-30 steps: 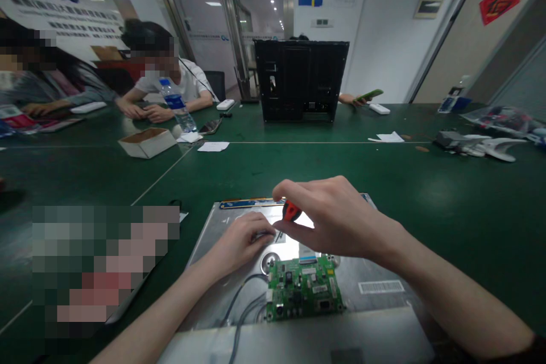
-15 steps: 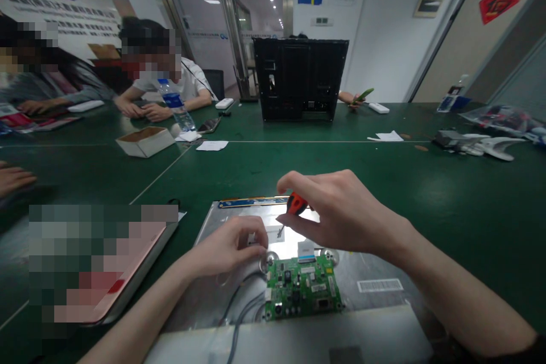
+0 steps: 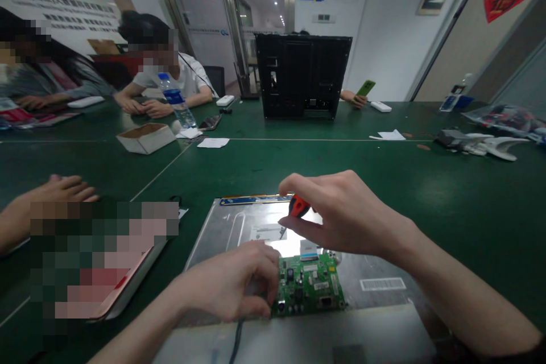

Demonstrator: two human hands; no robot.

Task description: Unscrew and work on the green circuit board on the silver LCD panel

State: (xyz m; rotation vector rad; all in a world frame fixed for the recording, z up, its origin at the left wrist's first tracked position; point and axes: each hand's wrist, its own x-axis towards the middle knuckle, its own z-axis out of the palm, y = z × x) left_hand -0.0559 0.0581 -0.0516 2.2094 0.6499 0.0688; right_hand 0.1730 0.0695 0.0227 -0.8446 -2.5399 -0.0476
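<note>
My right hand (image 3: 341,213) is closed around the red and black handle of a screwdriver (image 3: 298,206), held above the metal back of a flat panel (image 3: 230,227). Its short shaft points down and left, over a white label. A green circuit board (image 3: 309,284) lies on the panel, with a ribbon cable (image 3: 309,249) at its top edge. At the board's left edge is my left hand (image 3: 232,281), fingers curled and thumb close to the lower left corner. What those fingertips pinch is hidden. A dark cable (image 3: 236,341) runs out below them.
Left of the panel lies a tablet-like case (image 3: 123,290), partly blurred out, with another person's hand (image 3: 60,196) behind it. Further back are an open box (image 3: 147,139), a water bottle (image 3: 179,102) and a black monitor (image 3: 302,77). People sit across the green table (image 3: 256,165).
My left hand has moved down from the board's upper left corner to its lower left edge. My right hand stays nearly still with the screwdriver. Another person's hand has come in from the left.
</note>
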